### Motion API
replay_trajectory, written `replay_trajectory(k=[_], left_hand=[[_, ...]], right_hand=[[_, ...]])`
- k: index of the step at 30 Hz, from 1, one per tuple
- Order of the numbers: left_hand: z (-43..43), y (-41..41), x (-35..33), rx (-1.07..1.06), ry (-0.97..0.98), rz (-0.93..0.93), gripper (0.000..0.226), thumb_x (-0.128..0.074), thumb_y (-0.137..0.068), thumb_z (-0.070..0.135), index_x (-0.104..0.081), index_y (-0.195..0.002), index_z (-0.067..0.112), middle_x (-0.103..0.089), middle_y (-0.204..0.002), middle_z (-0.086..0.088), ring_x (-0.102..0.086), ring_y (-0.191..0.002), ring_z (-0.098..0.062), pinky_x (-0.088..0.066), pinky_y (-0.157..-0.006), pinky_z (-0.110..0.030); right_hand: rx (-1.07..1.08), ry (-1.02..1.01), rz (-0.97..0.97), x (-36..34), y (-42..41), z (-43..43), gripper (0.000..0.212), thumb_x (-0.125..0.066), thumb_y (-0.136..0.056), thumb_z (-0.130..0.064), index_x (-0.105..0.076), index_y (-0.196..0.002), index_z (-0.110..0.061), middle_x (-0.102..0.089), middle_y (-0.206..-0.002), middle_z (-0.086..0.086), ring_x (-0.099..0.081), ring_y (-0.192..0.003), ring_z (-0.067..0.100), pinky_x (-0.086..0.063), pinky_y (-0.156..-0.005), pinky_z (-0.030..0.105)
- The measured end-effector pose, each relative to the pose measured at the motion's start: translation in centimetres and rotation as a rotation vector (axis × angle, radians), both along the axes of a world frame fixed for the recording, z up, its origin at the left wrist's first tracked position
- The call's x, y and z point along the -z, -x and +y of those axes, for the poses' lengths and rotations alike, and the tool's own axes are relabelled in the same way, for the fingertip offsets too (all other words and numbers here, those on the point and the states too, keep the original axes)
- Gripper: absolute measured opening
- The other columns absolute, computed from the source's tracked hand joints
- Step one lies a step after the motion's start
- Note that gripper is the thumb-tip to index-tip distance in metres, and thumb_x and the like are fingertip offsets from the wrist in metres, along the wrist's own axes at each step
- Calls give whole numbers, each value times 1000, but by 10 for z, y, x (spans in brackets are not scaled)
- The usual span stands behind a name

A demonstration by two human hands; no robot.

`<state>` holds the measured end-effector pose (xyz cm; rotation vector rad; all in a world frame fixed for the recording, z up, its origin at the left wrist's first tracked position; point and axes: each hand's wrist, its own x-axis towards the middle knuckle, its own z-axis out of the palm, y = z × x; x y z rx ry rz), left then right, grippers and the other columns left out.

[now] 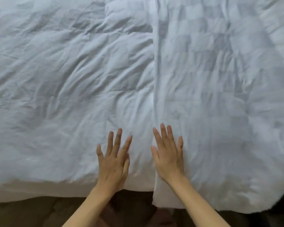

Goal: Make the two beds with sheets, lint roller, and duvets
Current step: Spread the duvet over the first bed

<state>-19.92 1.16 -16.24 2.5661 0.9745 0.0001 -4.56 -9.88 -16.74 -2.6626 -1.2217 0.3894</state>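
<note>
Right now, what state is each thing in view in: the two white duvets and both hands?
Left duvet: spread out, creased.
Right duvet: spread out, its long edge lapping over the left duvet, near end hanging lower off the bed.
Left hand: open, fingers spread, palm down on the left duvet.
Right hand: open, fingers straight, palm down on the right duvet beside its long edge.

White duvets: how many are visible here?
2. The plain white quilted duvet lies left, under the left hand; the checked white duvet lies right, under the right hand. Others may be out of view.
</note>
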Motion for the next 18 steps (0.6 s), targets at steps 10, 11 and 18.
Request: replay_trajectory(k=[10, 11, 18], left_hand=[[-123, -68, -2, -44, 398, 20, 61, -26, -93, 43, -25, -149, 17, -10, -158, 3, -9, -147, -17, -18, -116, -36], [-129, -72, -18, -73, 460, -44, 48, -40, -96, 29, -41, -142, 17, -26, -154, 4, -24, -143, -15, -26, -111, -28], [-140, -150, -134, 16, 522, -148, 29, -49, -93, 1, -68, -106, 17, -66, -105, 11, -63, -101, -8, -50, -88, -26]], right_hand=[[-110, 189, 394, 2, -10, -183, 67, -37, -98, -29, 5, -150, -30, 28, -151, -15, 19, -143, 6, 4, -118, 36], [-68, 196, 498, -17, -16, -198, 63, -35, -101, -29, 7, -149, -32, 28, -147, -20, 21, -140, 1, 2, -120, 34], [386, 156, 575, -153, -101, -252, 47, -32, -102, -33, -29, -147, -21, -28, -153, -3, -27, -140, 13, -25, -111, 26]])
